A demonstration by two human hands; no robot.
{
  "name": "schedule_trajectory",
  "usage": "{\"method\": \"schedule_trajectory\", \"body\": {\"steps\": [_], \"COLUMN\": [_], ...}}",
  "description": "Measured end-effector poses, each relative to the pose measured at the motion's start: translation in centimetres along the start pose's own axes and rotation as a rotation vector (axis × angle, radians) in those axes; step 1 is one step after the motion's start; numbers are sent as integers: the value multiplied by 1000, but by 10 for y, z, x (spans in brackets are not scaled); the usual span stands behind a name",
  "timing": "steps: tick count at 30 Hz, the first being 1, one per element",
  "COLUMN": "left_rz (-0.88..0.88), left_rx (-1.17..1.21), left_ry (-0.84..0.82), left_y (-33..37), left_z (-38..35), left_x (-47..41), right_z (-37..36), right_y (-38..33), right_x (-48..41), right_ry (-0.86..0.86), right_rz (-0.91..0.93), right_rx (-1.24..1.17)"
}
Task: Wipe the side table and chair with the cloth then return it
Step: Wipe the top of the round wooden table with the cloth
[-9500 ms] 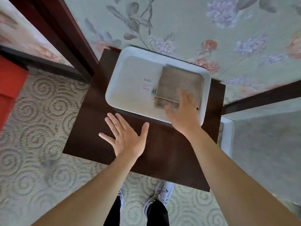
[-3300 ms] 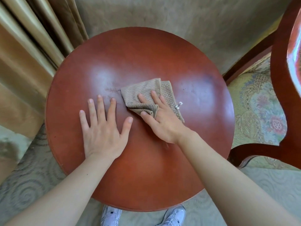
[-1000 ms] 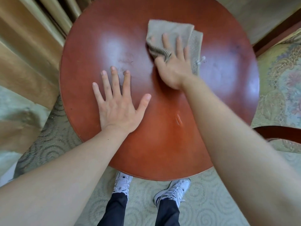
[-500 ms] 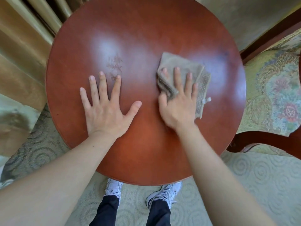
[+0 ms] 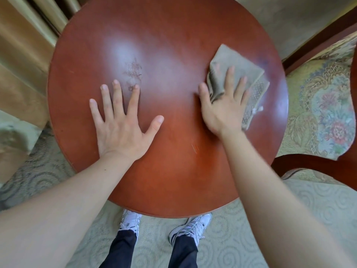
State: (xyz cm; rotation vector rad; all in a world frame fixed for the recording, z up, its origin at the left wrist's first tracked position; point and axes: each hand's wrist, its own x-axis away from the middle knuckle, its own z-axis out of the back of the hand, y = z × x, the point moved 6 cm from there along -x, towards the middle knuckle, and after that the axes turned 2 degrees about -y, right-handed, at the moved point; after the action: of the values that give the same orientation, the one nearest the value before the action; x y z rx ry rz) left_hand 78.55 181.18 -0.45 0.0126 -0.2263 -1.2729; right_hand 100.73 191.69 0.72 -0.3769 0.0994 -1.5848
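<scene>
Right hand (image 5: 225,105) flat, fingers spread, pressing folded cloth (image 5: 239,74) onto the table (image 5: 173,171) near its right edge, likely for wiping pressure. Left hand (image 5: 123,124) open, flat, probably bracing. Chair (image 5: 324,113) just beside, unwiped.

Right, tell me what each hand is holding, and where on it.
Nothing is gripped. The right hand presses flat on the near left part of the cloth; the left hand lies flat on the bare table.
</scene>
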Motion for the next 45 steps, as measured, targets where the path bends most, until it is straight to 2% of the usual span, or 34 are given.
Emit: {"method": "schedule_trajectory", "body": {"steps": [4, 6, 10, 14, 19, 22, 25, 28, 31, 34, 41, 45], "left_rz": [0, 1, -4, -3, -3, -8, -4, -14, -13, -15, 11, -1], "left_rx": [2, -7, -24, -28, -29, -31, -16, 8, 6, 2, 1, 22], "left_ry": [-5, 4, 3, 2, -7, -19, -17, -3, 0, -2, -22, -21], "left_y": [1, 0, -1, 0, 2, 2, 1, 1, 2, 2, 1, 2], "left_z": [2, 0, -1, -1, 1, 2, 2, 1, 1, 1, 3, 3], "left_x": [0, 2, 0, 0, 0, 0, 0, 1, 2, 0, 1, 1], "right_z": [-25, -36, -32, -20, -18, -20, -28, -38, -45, -44, -30, -28], "right_y": [-15, -24, -52, -79, -90, -84, -70, -56, -47, -56, -97, -101], "right_x": [96, 106, 33, -62, -86, -49, 28, 110, 142, 115, -48, -71], "right_ry": [-8, -16, -11, -60, -91, -33, -10, -22, -47, -24, -35, -67], "right_rz": [-8, -63, -28, -3, 48, 116, 116, 151, 161, 172, 98, 145], "right_rx": [-36, -27, 37, -9, 0, -2, 37, 47, 53, 58, 86, 82]}}
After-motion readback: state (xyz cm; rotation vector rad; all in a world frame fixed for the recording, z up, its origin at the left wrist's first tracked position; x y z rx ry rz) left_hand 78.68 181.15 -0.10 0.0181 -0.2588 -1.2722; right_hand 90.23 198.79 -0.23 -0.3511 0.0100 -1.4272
